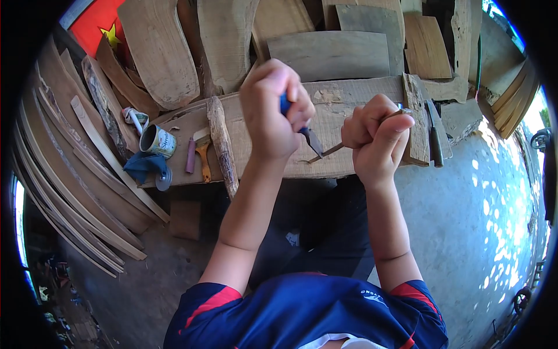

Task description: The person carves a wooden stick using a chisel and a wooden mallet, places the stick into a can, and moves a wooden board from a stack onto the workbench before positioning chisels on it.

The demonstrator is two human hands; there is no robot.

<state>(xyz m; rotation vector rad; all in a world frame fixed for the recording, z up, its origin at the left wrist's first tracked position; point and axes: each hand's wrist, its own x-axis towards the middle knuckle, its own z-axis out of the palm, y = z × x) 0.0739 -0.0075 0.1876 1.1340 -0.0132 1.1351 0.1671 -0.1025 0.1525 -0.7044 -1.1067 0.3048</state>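
Head view shows left hand (272, 110) fisted around a blue-handled tool (313, 141), right hand (376, 136) curled around a thin rod (333, 150).

Beyond my wooden surface (349, 90) I see boards (157, 52) standing close together, a red flag (93, 26) with a yellow star, and dappled sunlight (504, 232) across the grey floor (444, 221) at right.

We're counting two hands (272, 116) (378, 139), one blue-handled blade (314, 142), one slim rod (333, 150), one tin (166, 143), one brush (205, 163), one purple stick (190, 157), one blue cloth (142, 166), one dark-handled tool (435, 142), one red flag (93, 29).
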